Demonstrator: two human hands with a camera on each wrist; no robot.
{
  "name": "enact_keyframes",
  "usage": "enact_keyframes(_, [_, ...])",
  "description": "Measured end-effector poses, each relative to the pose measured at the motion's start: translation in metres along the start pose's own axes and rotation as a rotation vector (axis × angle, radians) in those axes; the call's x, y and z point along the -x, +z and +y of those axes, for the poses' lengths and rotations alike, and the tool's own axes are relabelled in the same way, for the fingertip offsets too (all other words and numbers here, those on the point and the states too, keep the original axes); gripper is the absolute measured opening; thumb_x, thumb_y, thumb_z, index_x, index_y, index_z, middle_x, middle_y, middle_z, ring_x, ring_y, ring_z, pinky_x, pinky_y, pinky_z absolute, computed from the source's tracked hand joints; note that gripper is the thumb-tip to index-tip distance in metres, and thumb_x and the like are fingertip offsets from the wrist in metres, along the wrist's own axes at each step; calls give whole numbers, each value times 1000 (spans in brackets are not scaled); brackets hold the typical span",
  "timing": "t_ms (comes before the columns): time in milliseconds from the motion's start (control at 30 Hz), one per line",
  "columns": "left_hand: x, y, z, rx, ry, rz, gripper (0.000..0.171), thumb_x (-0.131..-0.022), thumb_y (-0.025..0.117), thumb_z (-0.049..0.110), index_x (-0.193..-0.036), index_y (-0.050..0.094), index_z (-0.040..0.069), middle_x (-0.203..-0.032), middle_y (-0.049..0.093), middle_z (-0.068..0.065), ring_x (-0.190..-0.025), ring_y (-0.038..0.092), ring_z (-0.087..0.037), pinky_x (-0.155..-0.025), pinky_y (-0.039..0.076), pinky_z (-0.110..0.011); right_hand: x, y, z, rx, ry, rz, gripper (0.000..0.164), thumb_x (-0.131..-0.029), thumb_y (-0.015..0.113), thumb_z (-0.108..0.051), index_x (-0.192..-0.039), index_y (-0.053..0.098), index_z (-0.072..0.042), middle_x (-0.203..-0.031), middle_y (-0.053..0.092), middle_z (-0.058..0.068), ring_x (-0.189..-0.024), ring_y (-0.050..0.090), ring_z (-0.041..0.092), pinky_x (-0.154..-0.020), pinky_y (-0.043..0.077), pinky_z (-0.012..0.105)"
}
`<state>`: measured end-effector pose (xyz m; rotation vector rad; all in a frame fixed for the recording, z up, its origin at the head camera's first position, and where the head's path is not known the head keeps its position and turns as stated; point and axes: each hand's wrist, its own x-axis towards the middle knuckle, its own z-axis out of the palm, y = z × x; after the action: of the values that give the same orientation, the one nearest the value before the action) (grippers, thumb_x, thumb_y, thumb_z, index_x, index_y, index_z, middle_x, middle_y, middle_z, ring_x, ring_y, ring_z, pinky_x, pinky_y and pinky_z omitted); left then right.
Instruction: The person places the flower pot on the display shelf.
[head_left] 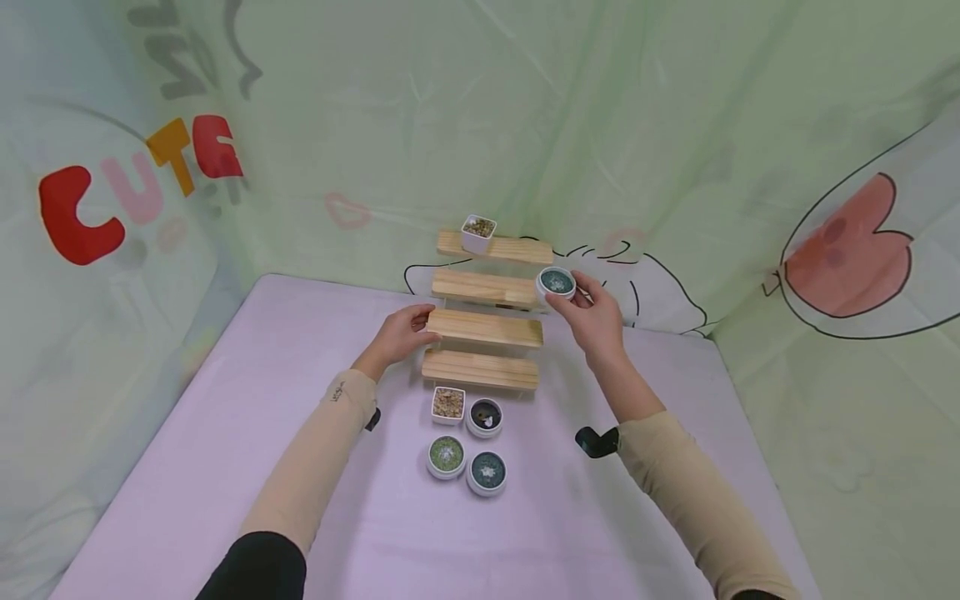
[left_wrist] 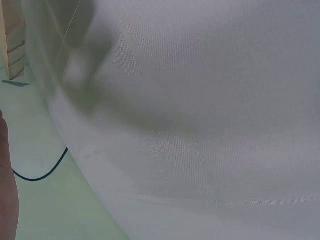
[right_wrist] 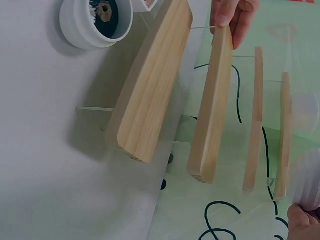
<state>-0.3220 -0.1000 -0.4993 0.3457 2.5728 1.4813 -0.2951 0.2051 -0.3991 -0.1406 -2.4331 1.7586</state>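
A tiered wooden shelf stand with stepped boards stands at the table's back edge. My left hand holds the left end of its second board from the front, thumb over the top, as the right wrist view also shows. Beside the upper boards, my right hand pinches a round white pot with blue-green contents, raised off the boards. On the top board sits a square white pot with brownish-green contents. Only an edge of the left hand shows in the left wrist view.
In front of the stand are a square pot with tan bits, a dark-filled round pot, a green-filled round pot and a blue-green-filled round pot. Printed cloth hangs behind the pale table.
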Motion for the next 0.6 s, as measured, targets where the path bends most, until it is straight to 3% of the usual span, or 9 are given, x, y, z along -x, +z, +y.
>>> enact_keyframes(600, [1, -1, 3, -14, -4, 1, 67, -89, 74, 19, -144, 43, -2, -144, 48, -20, -130, 50, -30, -109, 43, -36, -20, 15, -18, -74, -11, 23, 66, -85, 77, -17, -143, 48, -6, -144, 48, 11, -133, 47, 19, -105, 46, 26])
